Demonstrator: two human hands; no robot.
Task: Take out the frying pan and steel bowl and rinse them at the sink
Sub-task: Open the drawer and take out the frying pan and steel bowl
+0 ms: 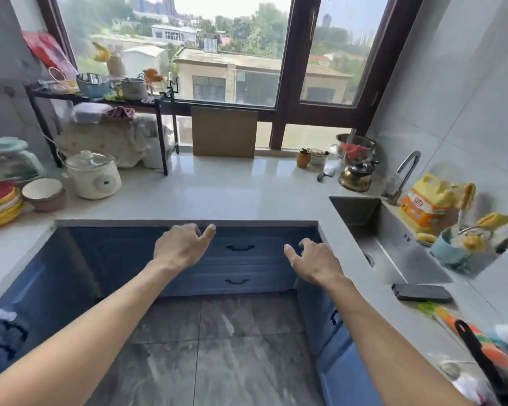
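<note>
Both of my hands reach forward over the floor toward the blue cabinet front. My left hand (pixel 179 244) hangs with loosely curled fingers in front of the upper drawer, holding nothing. My right hand (pixel 311 259) is beside it, also relaxed and empty, just right of the upper drawer handle (pixel 240 247). A second drawer handle (pixel 237 281) sits below. The steel sink (pixel 393 250) lies in the counter at the right, with a curved faucet (pixel 405 174) behind it. A black handle (pixel 481 361) pokes in at the bottom right, possibly a pan's. A steel bowl (pixel 355 143) stands near the window.
The white counter (pixel 217 197) wraps round three sides. On the left stand a rack (pixel 100 98) with pots, a white cooker (pixel 93 175), stacked plates (pixel 0 203) and bowls (pixel 44 194). A board (pixel 225 131) leans on the window. A detergent bag (pixel 431 203) and dark sponge (pixel 421 293) flank the sink.
</note>
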